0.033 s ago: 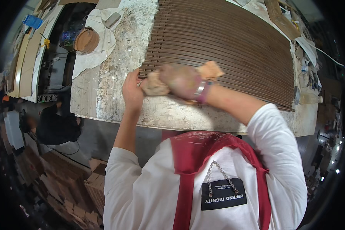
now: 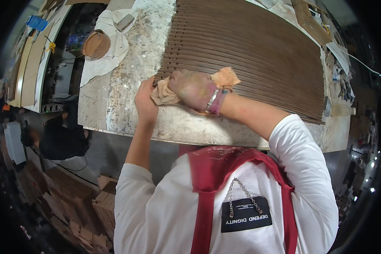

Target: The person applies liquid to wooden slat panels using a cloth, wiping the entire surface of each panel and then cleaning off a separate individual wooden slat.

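Observation:
Many brown wooden strips (image 2: 249,46) lie side by side across the table, with small dark notches near their left ends. My right hand (image 2: 193,89), in what looks like a thin stained glove, is closed on a crumpled tan cloth (image 2: 164,94). It presses the cloth on the nearest strips, close to their left ends; an orange-tan flap of cloth (image 2: 226,77) sticks out behind the hand. My left hand (image 2: 146,103) is at the left end of the near strips, its fingers closed around a strip end. The cloth partly hides those fingertips.
The worn, paint-marked table (image 2: 114,97) extends left of the strips. A round brown tub (image 2: 96,45) and a grey block (image 2: 124,22) rest on white sheeting there. Clutter lines the right edge, with a clear jar (image 2: 340,110). A person in black (image 2: 63,137) is low at the left.
My right hand has shifted slightly left with the cloth, nearer my left hand. My left hand stays in place.

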{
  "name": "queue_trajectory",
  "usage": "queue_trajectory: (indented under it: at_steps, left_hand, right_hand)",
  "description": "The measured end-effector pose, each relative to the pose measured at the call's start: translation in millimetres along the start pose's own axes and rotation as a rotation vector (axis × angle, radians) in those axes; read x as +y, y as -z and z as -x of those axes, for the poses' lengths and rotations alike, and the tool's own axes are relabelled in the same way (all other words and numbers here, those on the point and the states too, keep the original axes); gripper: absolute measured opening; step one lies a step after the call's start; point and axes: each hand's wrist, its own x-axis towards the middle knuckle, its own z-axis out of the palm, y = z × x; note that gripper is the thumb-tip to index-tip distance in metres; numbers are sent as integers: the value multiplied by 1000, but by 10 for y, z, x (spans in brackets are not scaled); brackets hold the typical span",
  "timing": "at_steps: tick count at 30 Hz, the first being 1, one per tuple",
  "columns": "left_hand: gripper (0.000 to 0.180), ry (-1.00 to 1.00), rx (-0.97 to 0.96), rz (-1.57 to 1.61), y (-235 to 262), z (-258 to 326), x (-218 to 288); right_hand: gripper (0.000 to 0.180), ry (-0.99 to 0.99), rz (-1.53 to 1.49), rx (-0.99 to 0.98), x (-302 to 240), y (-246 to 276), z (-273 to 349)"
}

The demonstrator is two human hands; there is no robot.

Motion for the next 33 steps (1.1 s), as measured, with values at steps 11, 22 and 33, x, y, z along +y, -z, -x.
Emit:
queue_trajectory:
  at_steps: [11,22,33]
  left_hand:
    - [33,125,-83,-59,1,-50,6]
    - [25,173,-122,84,90,-77,-34]
    - [24,335,-195,423,-6,-2,-220]
  right_hand:
    - [14,54,65,-34,-122,-13,-174]
    - [18,155,56,19,-157,-62,-390]
    - [20,27,-146,25,-219,-132,-636]
